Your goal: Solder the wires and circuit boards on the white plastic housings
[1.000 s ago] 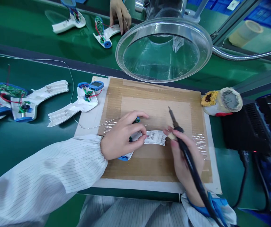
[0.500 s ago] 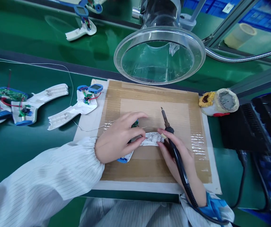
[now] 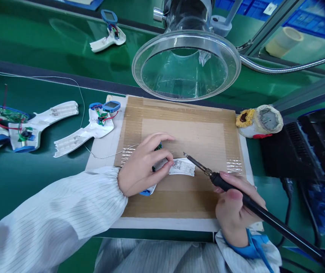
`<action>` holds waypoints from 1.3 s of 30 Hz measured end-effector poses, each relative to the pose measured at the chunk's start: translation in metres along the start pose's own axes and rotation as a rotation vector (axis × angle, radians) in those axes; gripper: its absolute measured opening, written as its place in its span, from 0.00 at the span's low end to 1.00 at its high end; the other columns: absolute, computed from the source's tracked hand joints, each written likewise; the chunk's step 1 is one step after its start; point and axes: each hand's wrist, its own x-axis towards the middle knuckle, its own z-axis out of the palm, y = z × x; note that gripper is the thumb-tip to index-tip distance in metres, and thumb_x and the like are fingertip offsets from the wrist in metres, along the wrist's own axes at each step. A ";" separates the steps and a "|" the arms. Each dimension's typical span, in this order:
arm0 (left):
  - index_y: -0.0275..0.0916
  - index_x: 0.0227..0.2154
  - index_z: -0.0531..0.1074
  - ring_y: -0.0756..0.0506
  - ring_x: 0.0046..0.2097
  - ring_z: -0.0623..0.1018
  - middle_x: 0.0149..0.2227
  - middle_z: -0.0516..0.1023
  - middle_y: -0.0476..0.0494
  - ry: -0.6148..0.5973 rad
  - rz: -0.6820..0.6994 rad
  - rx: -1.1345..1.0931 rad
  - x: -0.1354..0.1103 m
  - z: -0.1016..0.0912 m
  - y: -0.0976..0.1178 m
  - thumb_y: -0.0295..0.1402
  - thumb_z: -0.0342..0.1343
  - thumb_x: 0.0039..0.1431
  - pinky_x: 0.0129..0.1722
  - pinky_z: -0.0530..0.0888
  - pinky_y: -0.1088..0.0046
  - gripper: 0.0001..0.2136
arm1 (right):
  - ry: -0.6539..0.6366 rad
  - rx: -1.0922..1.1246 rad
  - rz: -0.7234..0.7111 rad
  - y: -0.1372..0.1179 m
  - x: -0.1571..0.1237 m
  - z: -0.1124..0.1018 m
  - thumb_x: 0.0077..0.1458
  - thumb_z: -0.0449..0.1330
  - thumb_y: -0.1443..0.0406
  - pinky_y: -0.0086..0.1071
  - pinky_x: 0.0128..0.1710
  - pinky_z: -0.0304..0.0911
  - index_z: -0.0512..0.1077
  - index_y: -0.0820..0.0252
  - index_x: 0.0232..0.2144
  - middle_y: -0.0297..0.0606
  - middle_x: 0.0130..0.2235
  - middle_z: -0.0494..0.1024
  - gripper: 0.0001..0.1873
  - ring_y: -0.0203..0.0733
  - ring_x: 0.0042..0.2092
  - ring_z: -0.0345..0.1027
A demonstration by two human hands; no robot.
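My left hand (image 3: 145,163) is closed over a white thermometer-like handle half (image 3: 183,167) lying on the cardboard. Its thumb and a finger pinch at the handle's inner end; what lies at the pinch is too small to make out. Thin solder wire (image 3: 105,157) runs into this hand from the left, and its end pokes out between the fingers. A green circuit board (image 3: 159,146) and a blue rim (image 3: 145,192) show partly from beneath the hand. My right hand (image 3: 238,204) grips a black soldering iron (image 3: 222,182), its tip pointing up-left, above and just right of the handle's inner end.
Taped cardboard (image 3: 179,203) covers the work area. Opened casings with displays and wires lie left, one casing (image 3: 94,127) nearest. A magnifier lamp (image 3: 186,66) hangs at the back. To the right stand a tip-cleaning pot (image 3: 264,120) and a black box (image 3: 290,151).
My right hand has moved right, off the handle's outer end, and turned the soldering iron so its tip has swung down-left toward the left fingers. My left hand stays nearly in place.
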 end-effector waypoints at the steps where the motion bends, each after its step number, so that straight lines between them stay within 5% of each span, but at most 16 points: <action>1: 0.39 0.38 0.79 0.35 0.68 0.77 0.64 0.78 0.33 -0.003 -0.004 -0.005 0.000 0.000 0.000 0.27 0.55 0.77 0.68 0.76 0.51 0.10 | 0.011 -0.001 -0.014 0.000 0.000 -0.002 0.77 0.61 0.54 0.38 0.25 0.75 0.85 0.51 0.45 0.36 0.29 0.85 0.14 0.43 0.25 0.79; 13: 0.39 0.38 0.78 0.36 0.68 0.77 0.64 0.78 0.33 0.001 -0.005 -0.015 -0.002 0.001 -0.002 0.27 0.56 0.76 0.69 0.75 0.54 0.09 | -0.020 0.031 0.014 0.006 -0.004 0.000 0.73 0.66 0.63 0.33 0.30 0.75 0.86 0.51 0.45 0.33 0.34 0.88 0.07 0.38 0.29 0.80; 28: 0.39 0.36 0.75 0.36 0.65 0.80 0.61 0.81 0.33 0.047 0.039 0.004 0.000 0.008 -0.002 0.25 0.56 0.72 0.67 0.76 0.54 0.07 | 0.020 0.025 -0.020 0.001 0.000 -0.002 0.77 0.62 0.58 0.35 0.26 0.70 0.85 0.52 0.41 0.34 0.30 0.85 0.13 0.39 0.26 0.75; 32: 0.39 0.37 0.75 0.36 0.65 0.80 0.61 0.81 0.33 0.043 0.038 0.006 0.000 0.008 -0.001 0.25 0.56 0.73 0.67 0.77 0.54 0.07 | -0.020 0.039 0.084 0.002 -0.004 -0.001 0.78 0.62 0.56 0.35 0.29 0.75 0.84 0.50 0.52 0.31 0.29 0.83 0.12 0.39 0.26 0.77; 36: 0.40 0.37 0.75 0.37 0.65 0.80 0.61 0.81 0.33 0.048 0.039 0.009 0.000 0.009 -0.002 0.25 0.57 0.73 0.67 0.77 0.55 0.07 | -0.184 -0.096 0.098 0.002 0.005 0.013 0.76 0.64 0.59 0.40 0.52 0.84 0.77 0.47 0.64 0.36 0.48 0.91 0.18 0.46 0.48 0.90; 39: 0.39 0.37 0.75 0.36 0.65 0.80 0.61 0.81 0.32 0.049 0.038 0.013 0.000 0.009 -0.002 0.25 0.57 0.73 0.67 0.77 0.55 0.07 | -0.308 -0.162 -0.010 0.003 0.011 0.023 0.73 0.69 0.60 0.38 0.54 0.86 0.71 0.46 0.70 0.39 0.60 0.89 0.27 0.47 0.57 0.88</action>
